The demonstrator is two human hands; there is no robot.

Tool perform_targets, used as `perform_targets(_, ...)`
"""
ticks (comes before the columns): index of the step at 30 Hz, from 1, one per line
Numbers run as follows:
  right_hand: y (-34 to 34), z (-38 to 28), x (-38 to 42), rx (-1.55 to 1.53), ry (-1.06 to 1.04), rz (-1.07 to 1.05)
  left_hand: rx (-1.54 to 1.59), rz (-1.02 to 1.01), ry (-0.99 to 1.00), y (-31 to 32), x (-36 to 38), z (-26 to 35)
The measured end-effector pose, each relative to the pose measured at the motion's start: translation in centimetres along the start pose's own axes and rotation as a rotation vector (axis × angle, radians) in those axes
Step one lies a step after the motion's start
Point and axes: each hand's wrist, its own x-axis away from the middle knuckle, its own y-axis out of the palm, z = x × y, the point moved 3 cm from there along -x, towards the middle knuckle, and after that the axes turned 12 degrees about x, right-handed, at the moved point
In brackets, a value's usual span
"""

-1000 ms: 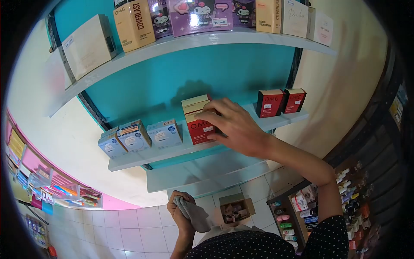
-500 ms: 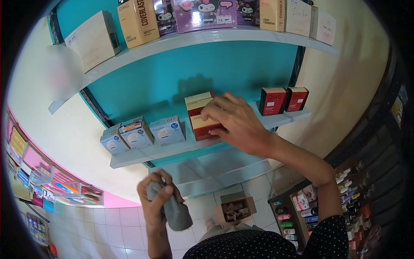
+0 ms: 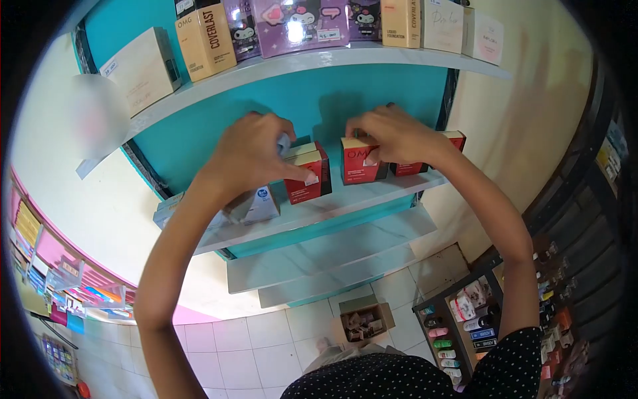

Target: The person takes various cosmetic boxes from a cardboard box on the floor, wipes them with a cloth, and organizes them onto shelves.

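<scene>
On the middle shelf (image 3: 312, 216), my left hand (image 3: 249, 149) is closed around a red and cream OMG cosmetic box (image 3: 307, 189), its thumb pressing the front face. A bit of grey cloth (image 3: 284, 143) pokes out beside those fingers; my hand hides most of it. To the right, my right hand (image 3: 399, 133) grips another red OMG box (image 3: 355, 171) from above, with fingers on its top and thumb on its front. Both boxes stand upright with a gap between them. Two more red boxes (image 3: 456, 139) are partly behind my right hand and wrist.
Light blue boxes (image 3: 261, 207) stand at the shelf's left, partly behind my left forearm. The upper shelf (image 3: 319, 60) holds foundation boxes (image 3: 207, 43) and purple boxes (image 3: 302, 30). Lower shelves (image 3: 332, 256) lie beneath. An open carton (image 3: 365, 326) and a product rack (image 3: 458, 332) are on the floor.
My left hand has risen from below the shelf with the cloth and now holds a red box. My right hand has moved right, and the stacked red boxes now stand apart.
</scene>
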Motion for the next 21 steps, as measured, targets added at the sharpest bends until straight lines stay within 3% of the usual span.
perform_targets(1,0.5,0.0,-0.3,0.053,0.008,-0.114,-0.093,-0.147,-0.023,1.1,-0.9,-0.5)
perform_targets(10,1.2,1.2,-1.4,-0.026,0.023,-0.391,-0.125,-0.600,-0.091,4.4,-5.1,-2.5)
perform_targets(21,0.9,1.0,-1.2,-0.053,0.021,-0.456,-0.003,-0.660,-0.037,4.1,-4.2,-1.8)
